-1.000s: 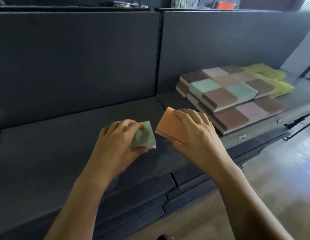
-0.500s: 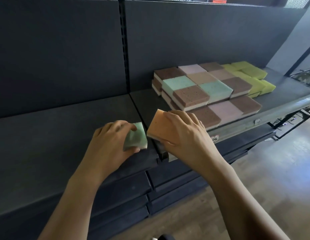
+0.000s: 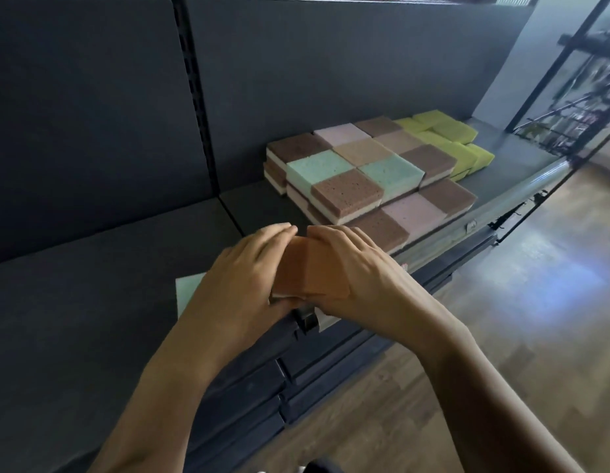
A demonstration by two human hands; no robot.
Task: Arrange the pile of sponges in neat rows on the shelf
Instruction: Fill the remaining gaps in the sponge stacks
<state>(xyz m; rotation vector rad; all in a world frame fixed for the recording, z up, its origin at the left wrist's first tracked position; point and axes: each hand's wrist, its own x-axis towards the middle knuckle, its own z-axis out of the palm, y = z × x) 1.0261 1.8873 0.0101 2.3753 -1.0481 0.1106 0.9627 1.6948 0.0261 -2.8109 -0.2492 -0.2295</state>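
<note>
Both of my hands grip one orange sponge [image 3: 308,274] above the front edge of the dark shelf [image 3: 92,302]. My left hand [image 3: 242,278] covers its left side and my right hand [image 3: 359,268] wraps its right side. A pale green sponge [image 3: 189,291] lies flat on the shelf beside my left wrist, partly hidden by it. Further right and back, several brown, pink, tan and green sponges [image 3: 365,179] sit in neat rows, two layers high in places.
Yellow-green sponges [image 3: 450,138] lie at the far right end of the rows. A dark back panel [image 3: 296,80] rises behind the shelf. Lower dark shelves [image 3: 249,387] stick out below my hands. Wooden floor [image 3: 501,319] is at the right.
My left hand let go of the green sponge, which now lies on the shelf, and joined my right hand on the orange sponge. The view shifted right.
</note>
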